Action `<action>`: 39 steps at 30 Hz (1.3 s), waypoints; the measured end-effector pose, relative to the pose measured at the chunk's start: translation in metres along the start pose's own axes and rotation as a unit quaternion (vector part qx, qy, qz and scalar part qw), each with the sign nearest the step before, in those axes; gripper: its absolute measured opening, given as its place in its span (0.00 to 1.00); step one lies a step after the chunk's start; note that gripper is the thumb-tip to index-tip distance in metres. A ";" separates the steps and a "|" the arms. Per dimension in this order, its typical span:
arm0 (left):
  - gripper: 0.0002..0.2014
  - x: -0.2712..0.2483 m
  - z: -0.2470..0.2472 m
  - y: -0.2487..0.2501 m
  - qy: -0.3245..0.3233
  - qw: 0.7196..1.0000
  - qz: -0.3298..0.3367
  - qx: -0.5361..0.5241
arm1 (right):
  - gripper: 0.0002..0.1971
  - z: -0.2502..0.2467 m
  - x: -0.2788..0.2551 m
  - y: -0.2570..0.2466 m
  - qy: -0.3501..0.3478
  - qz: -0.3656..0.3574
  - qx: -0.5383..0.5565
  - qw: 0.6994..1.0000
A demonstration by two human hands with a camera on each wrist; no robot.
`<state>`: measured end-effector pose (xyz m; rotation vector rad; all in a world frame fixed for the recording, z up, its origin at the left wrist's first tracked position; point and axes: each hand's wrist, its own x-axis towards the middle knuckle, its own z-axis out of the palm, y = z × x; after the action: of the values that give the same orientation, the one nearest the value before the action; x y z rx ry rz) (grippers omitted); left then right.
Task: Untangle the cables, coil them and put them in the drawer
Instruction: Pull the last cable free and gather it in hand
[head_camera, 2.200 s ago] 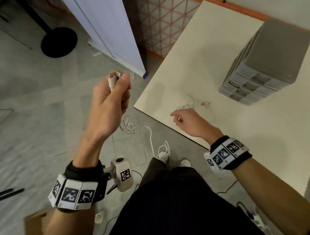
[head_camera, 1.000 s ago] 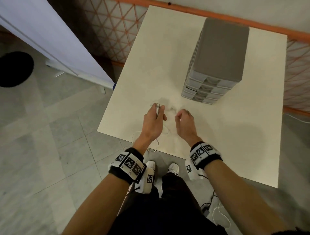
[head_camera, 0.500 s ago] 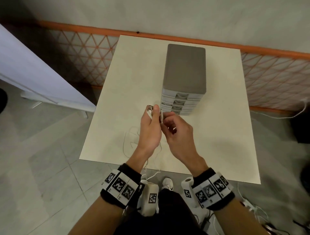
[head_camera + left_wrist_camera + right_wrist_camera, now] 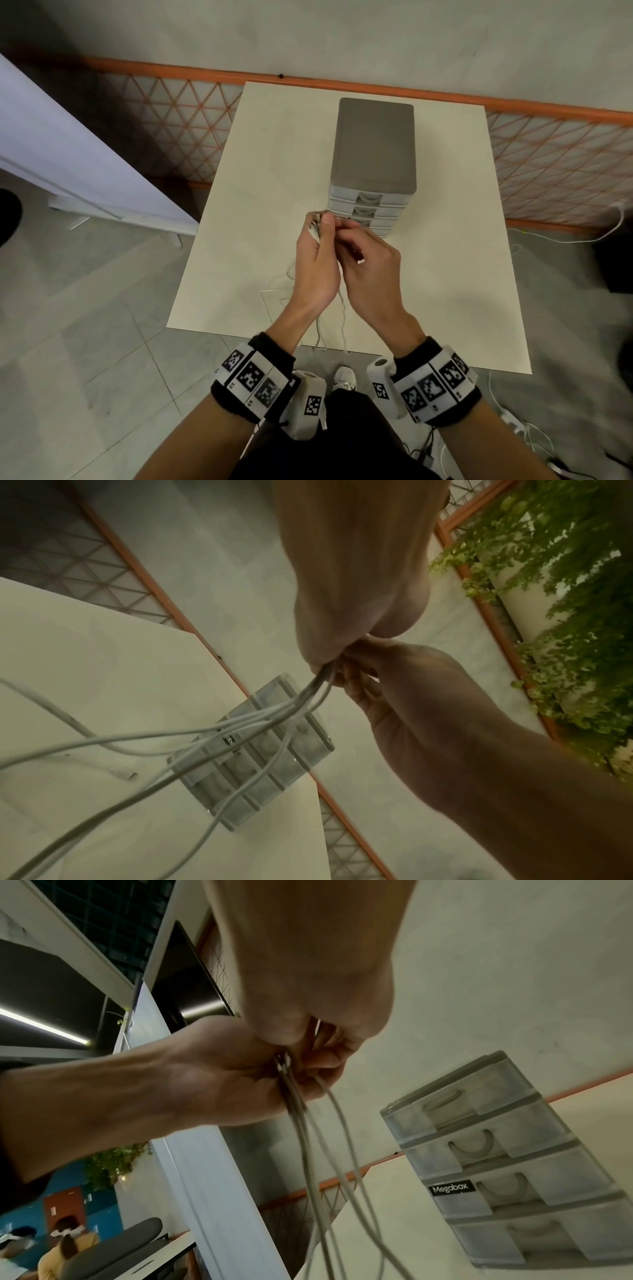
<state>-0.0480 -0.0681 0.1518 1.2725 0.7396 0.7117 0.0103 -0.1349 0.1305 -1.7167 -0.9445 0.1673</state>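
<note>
Both hands work close to the body: the left hand (image 4: 317,270) clutches a bunch of white cables (image 4: 274,718) by their plug ends, and the right hand (image 4: 371,265) pinches among them; the strands trail loose to the table (image 4: 445,274), nothing coiled yet, and beyond, the drawer unit (image 4: 375,192) sits with every drawer closed
</note>
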 end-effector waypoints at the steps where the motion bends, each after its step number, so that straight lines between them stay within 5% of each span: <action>1: 0.15 0.001 -0.003 0.003 -0.001 1.000 0.001 0.003 | 0.09 0.000 0.001 -0.001 -0.008 -0.008 0.001 1.000; 7: 0.14 0.003 -0.033 0.013 0.034 0.995 0.034 0.084 | 0.13 0.004 -0.001 -0.014 -0.115 -0.012 -0.021 0.993; 13: 0.14 -0.001 -0.065 0.034 0.103 0.992 0.072 0.027 | 0.07 0.017 -0.003 -0.006 -0.218 0.008 -0.048 0.975; 17: 0.15 -0.007 -0.079 0.051 0.157 0.983 0.096 0.000 | 0.05 0.041 -0.005 0.001 -0.279 -0.057 -0.059 0.957; 24: 0.18 -0.021 -0.120 0.114 0.194 0.963 0.188 -0.025 | 0.07 0.075 -0.027 0.080 -0.342 -0.004 -0.047 0.938; 28: 0.18 -0.033 -0.138 0.115 0.188 0.966 0.179 -0.006 | 0.09 0.082 -0.034 0.105 -0.363 0.030 -0.078 0.928; 34: 0.16 -0.050 -0.155 0.108 0.201 0.967 0.157 -0.001 | 0.12 0.091 -0.043 0.110 -0.427 0.069 -0.130 0.892; 39: 0.17 -0.057 -0.163 0.110 0.216 0.962 0.167 0.013 | 0.29 0.086 -0.060 0.112 -0.526 0.090 -0.175 0.827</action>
<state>-0.2200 -0.0044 0.2428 1.2952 0.8946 1.2869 -0.0208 -0.1173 -0.0192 -2.0423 -1.6686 1.2344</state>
